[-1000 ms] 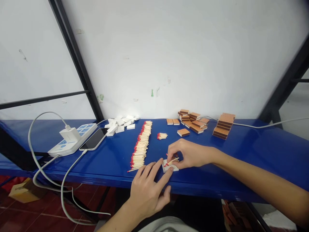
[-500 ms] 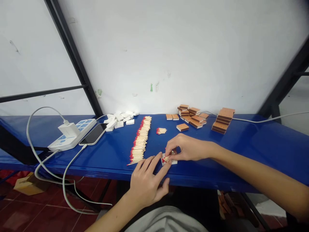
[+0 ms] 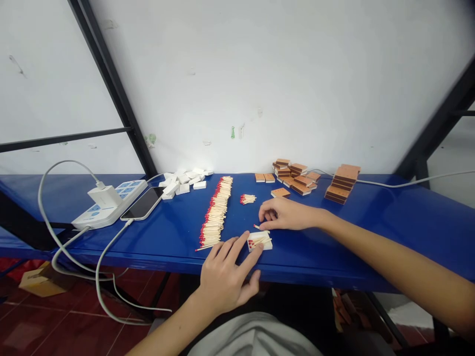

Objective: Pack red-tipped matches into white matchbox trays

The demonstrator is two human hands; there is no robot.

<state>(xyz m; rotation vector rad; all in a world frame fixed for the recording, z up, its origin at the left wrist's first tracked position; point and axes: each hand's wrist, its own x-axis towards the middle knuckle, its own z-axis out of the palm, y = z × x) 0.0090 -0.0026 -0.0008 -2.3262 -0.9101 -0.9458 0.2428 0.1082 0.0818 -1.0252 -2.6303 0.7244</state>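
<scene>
A white matchbox tray [image 3: 270,244] with several red-headed matches in it lies near the table's front edge. Two stretched fingers of my left hand [image 3: 226,277] straddle its left end and keep it in place, the thumb apart from it. Just behind the tray, a loose match [image 3: 256,226] lies on the table. My right hand [image 3: 284,214] hovers over that match with curled fingers, the thumb tip at it and a gap between thumb and forefinger. A small bunch of matches [image 3: 248,199] lies farther back.
A long row of matches [image 3: 215,212] lies left of the tray. White trays [image 3: 182,188] are heaped at the back left, beside a phone [image 3: 143,203] and a power strip [image 3: 111,205]. Brown matchboxes [image 3: 301,181] are piled at the back right, with a leaning stack [image 3: 342,184] beyond.
My right hand has let go of the matches in the tray and moved back and up to the loose match behind it. My left hand stays at the tray.
</scene>
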